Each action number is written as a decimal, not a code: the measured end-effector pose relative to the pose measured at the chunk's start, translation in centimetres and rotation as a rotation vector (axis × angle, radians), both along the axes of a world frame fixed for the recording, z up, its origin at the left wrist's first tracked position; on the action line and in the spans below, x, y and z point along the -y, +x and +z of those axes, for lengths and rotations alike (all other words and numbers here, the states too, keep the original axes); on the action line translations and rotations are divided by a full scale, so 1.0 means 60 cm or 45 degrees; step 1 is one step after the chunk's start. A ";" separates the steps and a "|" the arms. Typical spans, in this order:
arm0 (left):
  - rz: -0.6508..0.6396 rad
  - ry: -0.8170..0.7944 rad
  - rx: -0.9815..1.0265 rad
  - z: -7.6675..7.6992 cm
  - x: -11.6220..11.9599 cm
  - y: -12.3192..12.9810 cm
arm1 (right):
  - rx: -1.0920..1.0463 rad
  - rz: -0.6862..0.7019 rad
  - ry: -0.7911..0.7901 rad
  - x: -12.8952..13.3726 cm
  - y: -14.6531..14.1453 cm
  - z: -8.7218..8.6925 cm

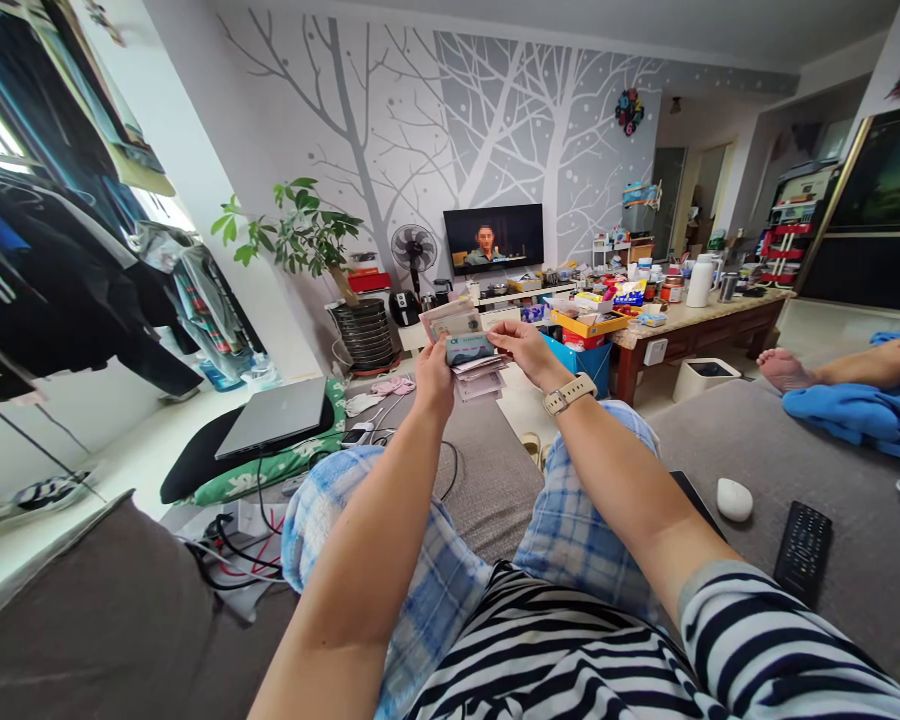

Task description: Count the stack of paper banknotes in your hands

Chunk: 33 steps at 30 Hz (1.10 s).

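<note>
My left hand (436,378) is closed around one side of a small bundle of flat cards and papers. A pale blue card (471,348) with print on it faces me at the front. Above and behind it fan out pinkish slips (436,314), and more whitish-pink layers (481,382) hang below; whether they are banknotes or papers I cannot tell. Pinching the right edge of the blue card, my right hand (526,352) has its thumb and fingers together. A beige watch (568,393) circles my right wrist. The bundle is held up in front of me, over the gap between my knees.
A grey sofa (487,490) lies under me. To the left rests a closed laptop (274,415) beside cables. On the right are a white mouse (734,499), a black remote (802,550) and another person's bare foot (784,368). A cluttered table (709,318) stands ahead.
</note>
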<state>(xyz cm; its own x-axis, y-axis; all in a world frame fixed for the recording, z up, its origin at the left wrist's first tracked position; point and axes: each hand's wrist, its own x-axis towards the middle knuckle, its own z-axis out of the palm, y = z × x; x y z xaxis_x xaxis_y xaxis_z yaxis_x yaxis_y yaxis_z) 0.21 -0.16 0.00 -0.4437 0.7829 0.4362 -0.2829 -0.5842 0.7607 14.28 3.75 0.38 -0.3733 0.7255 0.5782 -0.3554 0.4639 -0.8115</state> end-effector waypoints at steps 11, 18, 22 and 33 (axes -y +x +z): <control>-0.115 0.012 0.088 -0.004 -0.005 -0.002 | 0.006 0.049 -0.036 0.011 0.003 0.006; -0.138 0.034 0.024 -0.010 -0.013 -0.006 | 0.060 -0.055 0.038 0.007 0.001 0.002; -0.141 0.056 -0.028 -0.010 -0.010 -0.005 | 0.038 -0.114 0.019 0.002 0.000 0.000; -0.177 0.093 -0.055 -0.012 -0.008 -0.003 | 0.016 -0.213 -0.053 -0.015 -0.001 -0.004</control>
<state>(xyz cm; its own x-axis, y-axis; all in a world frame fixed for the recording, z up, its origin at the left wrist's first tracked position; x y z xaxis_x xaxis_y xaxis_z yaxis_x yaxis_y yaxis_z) 0.05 0.35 -0.71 -0.3130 0.8008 0.5106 -0.3330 -0.5961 0.7306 14.22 4.67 0.15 -0.2526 0.8014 0.5422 -0.2658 0.4813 -0.8353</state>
